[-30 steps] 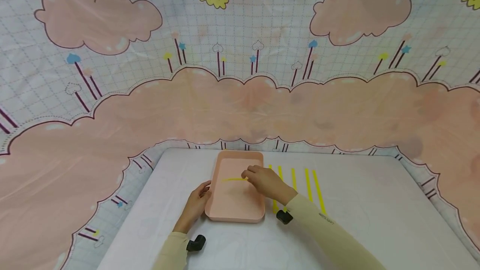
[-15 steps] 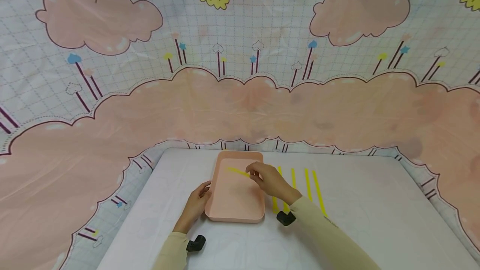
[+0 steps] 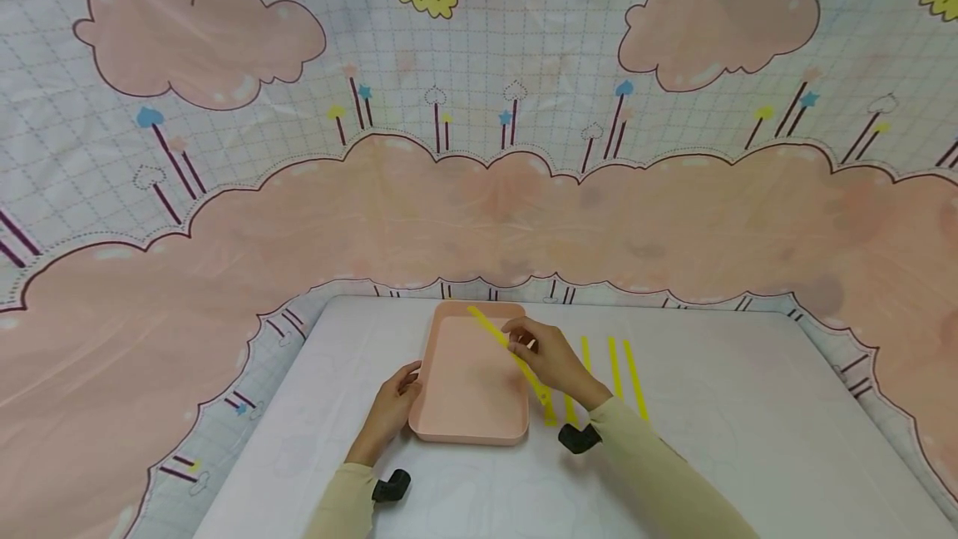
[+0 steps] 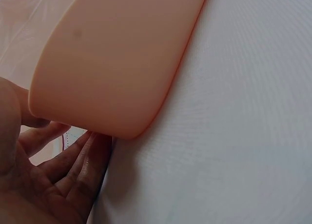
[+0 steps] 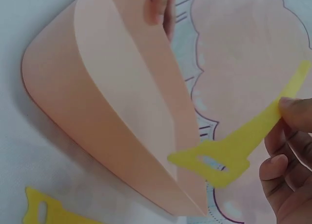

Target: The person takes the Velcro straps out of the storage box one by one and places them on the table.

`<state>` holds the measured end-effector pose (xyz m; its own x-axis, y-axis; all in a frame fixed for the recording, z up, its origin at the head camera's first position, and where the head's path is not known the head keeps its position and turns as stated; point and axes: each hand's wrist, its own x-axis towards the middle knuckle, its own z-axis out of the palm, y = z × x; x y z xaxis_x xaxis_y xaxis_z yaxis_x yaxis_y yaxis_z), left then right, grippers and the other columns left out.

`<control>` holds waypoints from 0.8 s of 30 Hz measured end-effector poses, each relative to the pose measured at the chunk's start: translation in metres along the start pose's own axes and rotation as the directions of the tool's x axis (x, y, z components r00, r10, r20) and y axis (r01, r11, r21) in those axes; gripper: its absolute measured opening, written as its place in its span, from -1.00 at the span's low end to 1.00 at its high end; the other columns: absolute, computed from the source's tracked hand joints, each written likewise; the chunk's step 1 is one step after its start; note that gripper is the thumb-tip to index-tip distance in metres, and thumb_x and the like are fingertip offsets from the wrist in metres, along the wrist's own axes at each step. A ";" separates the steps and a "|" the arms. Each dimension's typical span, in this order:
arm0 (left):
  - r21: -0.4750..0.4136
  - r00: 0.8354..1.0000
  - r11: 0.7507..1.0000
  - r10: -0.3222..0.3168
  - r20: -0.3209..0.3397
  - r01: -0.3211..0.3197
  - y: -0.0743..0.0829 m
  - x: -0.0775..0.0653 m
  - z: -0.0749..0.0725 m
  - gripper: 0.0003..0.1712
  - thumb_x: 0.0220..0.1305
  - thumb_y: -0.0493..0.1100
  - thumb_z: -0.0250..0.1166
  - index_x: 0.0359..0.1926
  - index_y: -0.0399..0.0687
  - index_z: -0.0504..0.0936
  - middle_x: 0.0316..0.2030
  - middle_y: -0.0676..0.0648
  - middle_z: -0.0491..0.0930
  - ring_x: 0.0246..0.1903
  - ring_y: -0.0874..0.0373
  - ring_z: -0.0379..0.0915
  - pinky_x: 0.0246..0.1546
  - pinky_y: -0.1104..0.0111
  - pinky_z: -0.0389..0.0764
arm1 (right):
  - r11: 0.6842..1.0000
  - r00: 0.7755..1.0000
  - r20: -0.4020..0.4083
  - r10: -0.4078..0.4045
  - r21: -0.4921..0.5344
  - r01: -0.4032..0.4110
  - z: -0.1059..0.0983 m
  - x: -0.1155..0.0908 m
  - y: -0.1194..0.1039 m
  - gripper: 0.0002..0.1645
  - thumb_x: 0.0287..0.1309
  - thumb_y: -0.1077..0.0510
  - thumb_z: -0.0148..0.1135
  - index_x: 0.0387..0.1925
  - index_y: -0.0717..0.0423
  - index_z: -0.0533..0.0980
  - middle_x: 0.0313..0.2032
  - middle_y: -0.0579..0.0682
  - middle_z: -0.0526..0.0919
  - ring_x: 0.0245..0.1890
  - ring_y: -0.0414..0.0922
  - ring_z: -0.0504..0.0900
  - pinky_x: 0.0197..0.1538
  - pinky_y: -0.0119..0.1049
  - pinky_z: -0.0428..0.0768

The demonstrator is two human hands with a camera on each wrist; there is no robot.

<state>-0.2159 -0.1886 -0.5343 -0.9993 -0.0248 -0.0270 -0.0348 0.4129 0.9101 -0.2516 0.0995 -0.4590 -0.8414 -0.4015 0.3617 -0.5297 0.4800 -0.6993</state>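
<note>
My right hand (image 3: 550, 356) pinches a flat yellow strip (image 3: 486, 324) between thumb and fingers, holding it slantwise over the tray's right side. In the right wrist view, the held strip (image 5: 234, 146) has a broad, pointed end with a slot and narrows toward the fingers. The shallow pink tray (image 3: 471, 393) has rounded corners and a bare floor. At its left wall, my left hand (image 3: 389, 406) grips the rim; in the left wrist view the fingers (image 4: 90, 173) lie against the outside of the wall (image 4: 112, 72).
Several more yellow strips (image 3: 615, 364) lie roughly side by side on the white table (image 3: 726, 406), right of the tray and partly under my right arm. A patterned cloth (image 3: 524, 215) hangs behind the table. Each wrist carries a small black camera (image 3: 580, 437).
My right hand has moved slightly right and back. The strip in it has swung from nearly level to a steep slant, its far end now near the tray's back rim. The left hand stays put.
</note>
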 end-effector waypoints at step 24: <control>-0.012 1.000 1.000 -0.012 -0.004 0.012 -0.001 0.002 0.000 -0.51 0.44 -0.25 0.05 0.36 -0.16 0.39 0.14 -0.33 0.54 0.10 -0.13 0.51 0.10 0.05 0.55 | 0.920 0.966 -0.076 0.246 0.331 -0.208 -0.021 -0.018 0.018 -0.70 0.29 0.27 0.21 0.03 0.25 0.51 -0.21 0.20 0.59 -0.36 -0.09 0.58 -0.34 -0.28 0.61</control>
<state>-0.2181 -0.1890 -0.5351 -0.9988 -0.0336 -0.0360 -0.0465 0.4014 0.9147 -0.2481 0.1322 -0.4650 -0.9515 -0.2106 0.2243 -0.2768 0.2677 -0.9229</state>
